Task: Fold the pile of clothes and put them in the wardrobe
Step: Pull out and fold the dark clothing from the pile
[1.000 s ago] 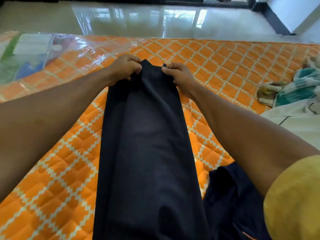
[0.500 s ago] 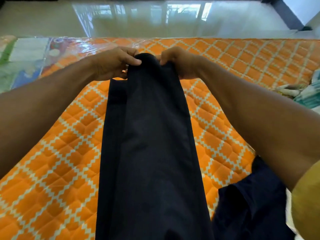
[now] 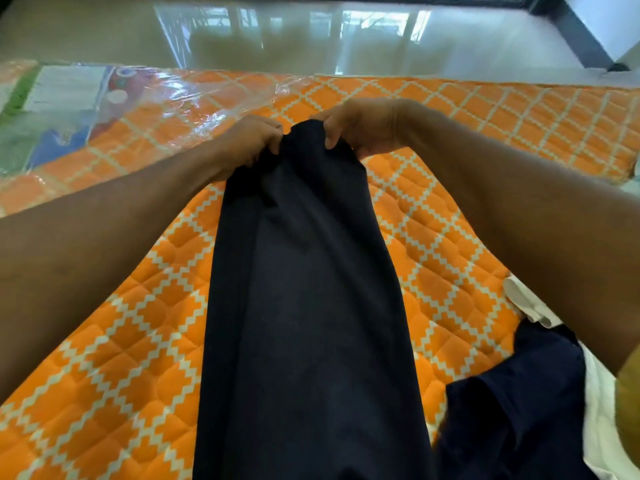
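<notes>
A long dark navy garment (image 3: 304, 306) lies stretched lengthwise down the middle of an orange quilted mattress (image 3: 121, 358). My left hand (image 3: 249, 143) grips the left corner of its far end. My right hand (image 3: 360, 128) pinches the right corner of that same end. Both corners are raised off the mattress, and the two hands sit close together. The near end of the garment runs out of the bottom of the view.
Another dark blue garment (image 3: 512, 410) lies crumpled at the lower right on a white cloth (image 3: 530, 306). Clear plastic wrap (image 3: 104, 109) covers the mattress's far left corner. Glossy pale floor (image 3: 311, 39) lies beyond the mattress.
Both hands have lifted the garment's far end off the mattress and drawn it nearer to me. The striped clothes at the right have dropped out of view.
</notes>
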